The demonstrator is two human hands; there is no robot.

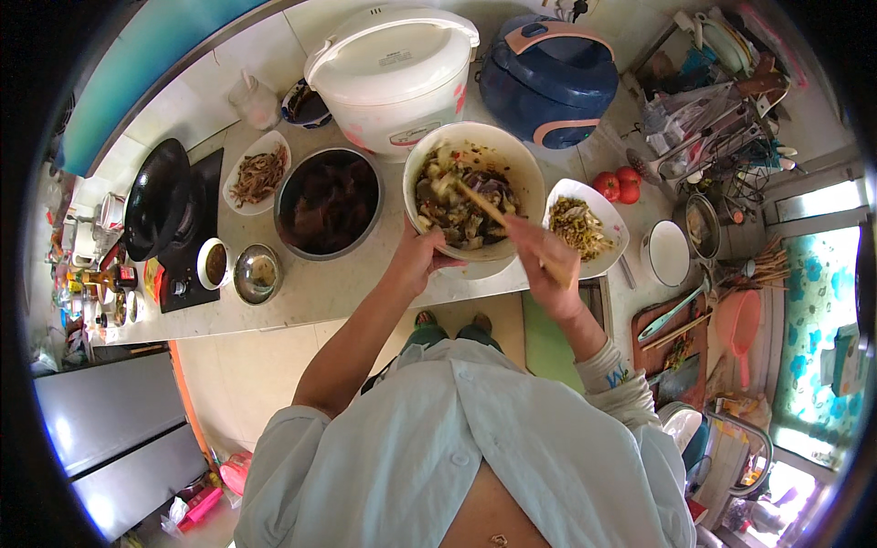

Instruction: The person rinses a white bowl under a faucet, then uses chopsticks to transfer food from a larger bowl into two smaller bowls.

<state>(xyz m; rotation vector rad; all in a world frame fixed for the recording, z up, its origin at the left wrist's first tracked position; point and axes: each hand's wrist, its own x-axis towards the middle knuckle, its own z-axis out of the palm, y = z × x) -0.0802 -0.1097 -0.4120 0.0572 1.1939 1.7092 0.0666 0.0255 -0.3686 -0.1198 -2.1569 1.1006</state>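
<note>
My left hand (419,259) grips the lower left rim of a deep cream bowl (531,175), which is tilted towards me over the counter's front edge. Inside the bowl lies a mix of chopped, sauced food (479,195). My right hand (545,264) is closed around light wooden chopsticks (483,204), whose tips are in the food and look blurred. Just right of the bowl, a white dish (613,226) holds chopped greens and pale stems. To its left stands a steel basin (380,198) with dark pieces in dark liquid.
A white rice cooker (390,82) and a blue rice cooker (548,85) stand behind the bowl. Tomatoes (616,185) and an empty white bowl (668,253) are on the right, near a cutting board (695,335). A wok (154,198) rests on the left hob, near a small metal bowl (257,274).
</note>
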